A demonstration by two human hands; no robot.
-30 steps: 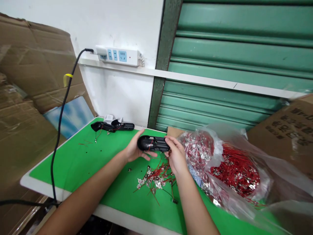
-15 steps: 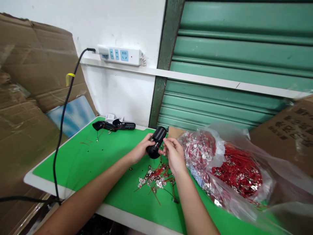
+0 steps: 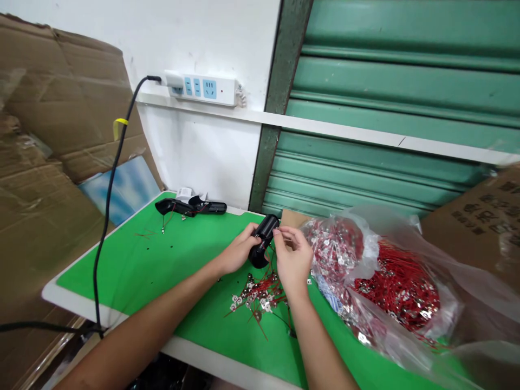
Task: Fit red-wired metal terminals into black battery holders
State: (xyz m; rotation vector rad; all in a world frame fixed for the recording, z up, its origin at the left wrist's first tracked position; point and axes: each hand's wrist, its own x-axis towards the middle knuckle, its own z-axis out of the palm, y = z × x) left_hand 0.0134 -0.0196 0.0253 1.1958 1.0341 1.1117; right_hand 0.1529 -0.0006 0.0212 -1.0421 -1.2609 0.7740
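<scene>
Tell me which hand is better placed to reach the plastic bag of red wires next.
Probably the right hand: it is nearer the plastic bag, though busy at the edge of the black casing. The left hand grips that casing, farther from the bag.

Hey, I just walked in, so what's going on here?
A person's left hand holds a black case above a green tabletop. The right hand is at the case's edge; whether it pinches anything is too small to tell. A loose pile of red wires and metal tabs lies nearby, with a plastic bag of more to the right.
</scene>
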